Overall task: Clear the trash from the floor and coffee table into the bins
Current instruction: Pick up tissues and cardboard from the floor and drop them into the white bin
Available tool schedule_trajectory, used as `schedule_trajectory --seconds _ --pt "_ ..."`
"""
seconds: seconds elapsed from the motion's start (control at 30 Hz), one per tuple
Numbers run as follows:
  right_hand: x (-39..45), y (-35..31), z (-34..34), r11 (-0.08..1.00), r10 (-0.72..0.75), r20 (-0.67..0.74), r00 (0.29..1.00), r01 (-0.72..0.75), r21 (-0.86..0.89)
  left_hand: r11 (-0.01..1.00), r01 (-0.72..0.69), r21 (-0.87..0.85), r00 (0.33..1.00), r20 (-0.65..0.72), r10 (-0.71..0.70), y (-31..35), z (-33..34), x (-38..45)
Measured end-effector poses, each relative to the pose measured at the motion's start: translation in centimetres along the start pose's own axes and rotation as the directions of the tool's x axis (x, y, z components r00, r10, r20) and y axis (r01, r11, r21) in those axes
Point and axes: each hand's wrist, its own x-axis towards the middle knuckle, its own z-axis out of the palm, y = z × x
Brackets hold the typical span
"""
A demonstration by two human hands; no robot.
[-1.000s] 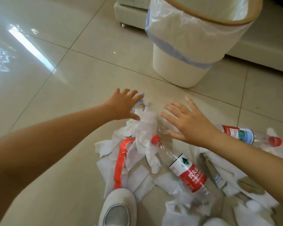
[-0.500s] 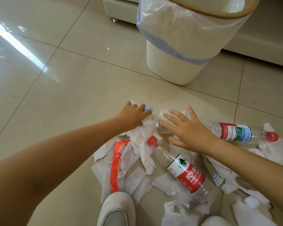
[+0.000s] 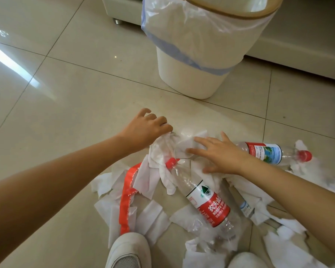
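At frame centre, the left hand grips crumpled tissue while the right hand lies flat, fingers straight, on the paper pile.

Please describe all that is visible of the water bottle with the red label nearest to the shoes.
The water bottle is clear, thin plastic and looks empty. It has a red cap and a white-and-red label with a green emblem. It lies on its side on torn white tissues, cap toward the bin, base near the shoes. No hand grips it.
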Motion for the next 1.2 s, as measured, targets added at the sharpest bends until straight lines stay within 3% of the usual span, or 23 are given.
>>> schedule_trajectory --seconds 0.37,0.57,0.87,1.2 --pt "1.0 -1.1 1.4 0.983 -0.152 -0.307 0.940 0.110 -0.148 0.998 0.000 -0.064 1.000 0.005 0.001 -0.6 -0.9 0.1" --pt "0.2 -0.5 0.7 0.981 -0.183 -0.508 0.842 0.122 -0.152 0.993 -0.067 -0.101 0.994 -0.096 0.058 -1.3 -2.5 -0.5" --pt "-2.5 0.0 -3.1 0.955 -0.293 -0.644 0.706 0.179 -0.238 0.998 -0.058 0.002 0.976 -0.209 0.057 -2.7 -8.6 0.1" --pt "-5.8 0.8 -10.2 0.963 -0.240 -0.841 0.484 0.010 -0.269 0.991 -0.059 0.123 0.939 -0.329 0.097 -2.9 -14.3 0.6"
